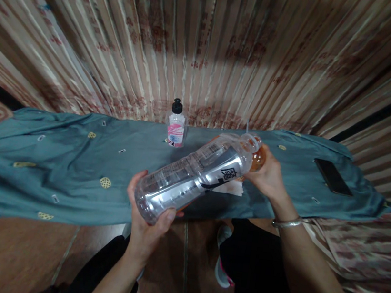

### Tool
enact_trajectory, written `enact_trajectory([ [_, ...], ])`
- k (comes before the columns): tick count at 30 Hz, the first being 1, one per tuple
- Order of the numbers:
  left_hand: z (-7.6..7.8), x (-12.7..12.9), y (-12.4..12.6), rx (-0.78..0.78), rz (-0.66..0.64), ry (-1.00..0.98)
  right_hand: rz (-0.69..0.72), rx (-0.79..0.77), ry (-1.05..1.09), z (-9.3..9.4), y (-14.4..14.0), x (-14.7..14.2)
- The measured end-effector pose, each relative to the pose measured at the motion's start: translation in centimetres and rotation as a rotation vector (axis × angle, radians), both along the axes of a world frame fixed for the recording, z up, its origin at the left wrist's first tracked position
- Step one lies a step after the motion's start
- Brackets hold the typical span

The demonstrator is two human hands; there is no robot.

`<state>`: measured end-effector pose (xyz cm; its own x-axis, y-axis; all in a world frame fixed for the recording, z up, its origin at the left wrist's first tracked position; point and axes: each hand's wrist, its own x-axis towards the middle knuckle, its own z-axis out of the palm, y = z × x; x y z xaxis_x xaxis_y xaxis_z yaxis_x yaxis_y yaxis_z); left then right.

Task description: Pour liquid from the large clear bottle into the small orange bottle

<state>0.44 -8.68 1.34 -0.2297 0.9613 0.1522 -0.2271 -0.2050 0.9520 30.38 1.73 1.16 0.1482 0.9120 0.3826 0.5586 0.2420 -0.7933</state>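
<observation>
My left hand [146,229] is wrapped round the base of a large clear plastic bottle [191,175] with a silver label and black characters. The bottle is tilted, its uncapped neck pointing up to the right. At the neck end, my right hand [267,173] is closed on an amber see-through object [258,158], mostly hidden behind the bottle, so its kind cannot be made out. A thin pale stick [247,126] stands up just behind the bottle's neck. Beneath the bottle, a white tissue [231,188] lies on the cloth.
A small clear bottle [176,129] with a black cap and pink label stands upright towards the back. A black phone [333,176] lies at the right. The narrow table has a teal cloth [71,159] over it. Pleated patterned curtains [201,46] hang right behind it.
</observation>
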Motion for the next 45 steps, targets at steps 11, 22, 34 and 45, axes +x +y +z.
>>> enact_trajectory([
  [11, -0.3, -0.5, 0.0, 0.01, -0.067, 0.045, 0.004, -0.007, -0.007, 0.2, -0.1, -0.1],
  [22, -0.8, -1.1, 0.3, 0.047, -0.088, 0.063, -0.031, -0.002, -0.019, 0.4, 0.0, -0.2],
  [34, -1.2, -1.3, 0.3, 0.07, -0.117, 0.049, -0.007, 0.025, -0.031, 0.4, 0.0, -0.2],
  [45, -0.8, -1.1, 0.3, 0.035, -0.073, 0.037, -0.016, -0.012, -0.019, 0.6, -0.2, -0.2],
])
